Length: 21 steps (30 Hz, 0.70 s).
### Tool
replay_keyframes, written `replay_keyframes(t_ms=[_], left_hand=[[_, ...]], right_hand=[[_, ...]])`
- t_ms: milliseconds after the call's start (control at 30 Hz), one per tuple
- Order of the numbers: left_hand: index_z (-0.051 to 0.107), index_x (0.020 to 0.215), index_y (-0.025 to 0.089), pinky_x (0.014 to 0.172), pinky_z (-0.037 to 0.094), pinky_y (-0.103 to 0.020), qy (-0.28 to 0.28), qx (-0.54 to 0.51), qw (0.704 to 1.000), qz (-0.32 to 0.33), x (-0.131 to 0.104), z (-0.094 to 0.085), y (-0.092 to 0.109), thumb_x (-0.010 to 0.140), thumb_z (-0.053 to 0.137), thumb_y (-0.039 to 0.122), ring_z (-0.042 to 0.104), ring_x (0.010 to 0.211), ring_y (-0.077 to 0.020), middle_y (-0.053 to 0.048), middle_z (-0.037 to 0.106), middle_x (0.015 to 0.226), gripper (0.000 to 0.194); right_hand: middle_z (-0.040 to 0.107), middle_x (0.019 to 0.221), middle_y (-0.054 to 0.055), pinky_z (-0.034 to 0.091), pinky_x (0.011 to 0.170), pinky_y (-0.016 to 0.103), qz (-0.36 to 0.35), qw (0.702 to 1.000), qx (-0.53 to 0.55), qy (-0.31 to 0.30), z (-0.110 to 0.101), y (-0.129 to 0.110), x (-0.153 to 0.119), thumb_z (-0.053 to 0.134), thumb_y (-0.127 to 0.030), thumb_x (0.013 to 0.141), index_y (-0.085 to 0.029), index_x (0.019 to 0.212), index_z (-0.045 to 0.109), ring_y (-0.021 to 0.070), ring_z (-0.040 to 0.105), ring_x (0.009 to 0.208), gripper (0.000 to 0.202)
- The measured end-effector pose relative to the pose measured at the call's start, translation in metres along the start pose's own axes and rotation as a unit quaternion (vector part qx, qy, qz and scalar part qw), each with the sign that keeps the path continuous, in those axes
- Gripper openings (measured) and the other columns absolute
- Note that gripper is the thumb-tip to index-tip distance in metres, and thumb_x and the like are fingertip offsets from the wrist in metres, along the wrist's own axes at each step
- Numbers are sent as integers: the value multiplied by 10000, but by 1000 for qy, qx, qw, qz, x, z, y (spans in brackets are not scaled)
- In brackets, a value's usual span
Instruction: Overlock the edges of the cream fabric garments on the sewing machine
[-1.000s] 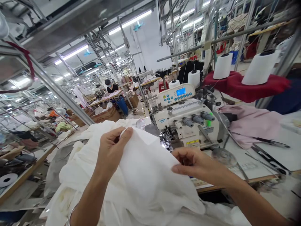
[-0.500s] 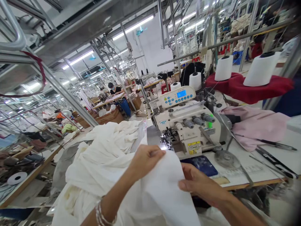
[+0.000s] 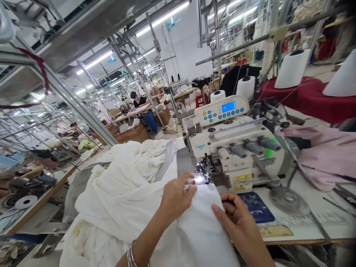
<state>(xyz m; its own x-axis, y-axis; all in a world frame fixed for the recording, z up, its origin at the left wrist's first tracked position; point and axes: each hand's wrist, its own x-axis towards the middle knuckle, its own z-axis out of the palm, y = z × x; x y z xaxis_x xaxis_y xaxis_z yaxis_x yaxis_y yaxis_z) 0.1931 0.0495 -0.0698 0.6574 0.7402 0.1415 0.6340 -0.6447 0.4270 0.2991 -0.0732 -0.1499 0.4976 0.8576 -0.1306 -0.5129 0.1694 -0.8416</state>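
Observation:
White fabric (image 3: 204, 226) hangs over the table's front edge, its far end at the lit presser foot of an overlock sewing machine (image 3: 236, 148). My left hand (image 3: 178, 194) is beside the needle area, thumb and forefinger closed on the fabric's upper left part. Along the right edge of the cloth, my right hand (image 3: 236, 215) pinches it between thumb and fingers. A blue display glows on the machine's control panel (image 3: 222, 110). The fabric's lower end runs out of view.
A heap of white cloth (image 3: 119, 185) lies left of the machine. To the right are a dark blue pad (image 3: 257, 207), pink cloth (image 3: 325, 152) and scissors (image 3: 346, 196). White thread cones (image 3: 292, 70) stand behind. Farther off, a person (image 3: 137, 99) sits at a table.
Both hands have brought the white fabric up to the presser foot. My left hand's fingers now reach the needle area. The view has come closer to the machine.

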Motion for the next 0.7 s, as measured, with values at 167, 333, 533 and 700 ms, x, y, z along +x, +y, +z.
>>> replay_keyframes(t_ms=[167,333,533,700], left_hand=[[588,1092,255,560,355,-245,11,-12,1000,-11,4,2,-10,865,519,295,500,504,-120,55,582,646,240],[586,1090,253,531,330,-234,33,-23,999,-9,13,5,-20,849,543,270,463,478,-109,67,533,618,246],[521,1161,224,697,459,-288,126,-42,991,24,6,14,-30,889,527,304,583,734,-163,-7,589,817,284],[495,1178,170,924,444,-471,287,75,955,15,-73,49,-46,806,650,471,478,1156,-312,-172,495,1222,503]], right_hand=[[531,579,-92,339,438,156,-11,998,-43,51,4,5,2,764,-490,736,-255,978,462,83,469,485,454],[514,570,-93,335,445,147,-10,994,-74,81,5,5,5,786,-502,699,-252,972,473,80,457,499,484],[567,588,-73,409,498,164,16,988,-133,76,-5,8,0,743,-517,729,-251,1043,524,112,523,556,467],[676,654,-3,491,580,206,19,953,-301,-23,-22,3,-7,656,-511,779,-219,783,700,170,617,617,296]])
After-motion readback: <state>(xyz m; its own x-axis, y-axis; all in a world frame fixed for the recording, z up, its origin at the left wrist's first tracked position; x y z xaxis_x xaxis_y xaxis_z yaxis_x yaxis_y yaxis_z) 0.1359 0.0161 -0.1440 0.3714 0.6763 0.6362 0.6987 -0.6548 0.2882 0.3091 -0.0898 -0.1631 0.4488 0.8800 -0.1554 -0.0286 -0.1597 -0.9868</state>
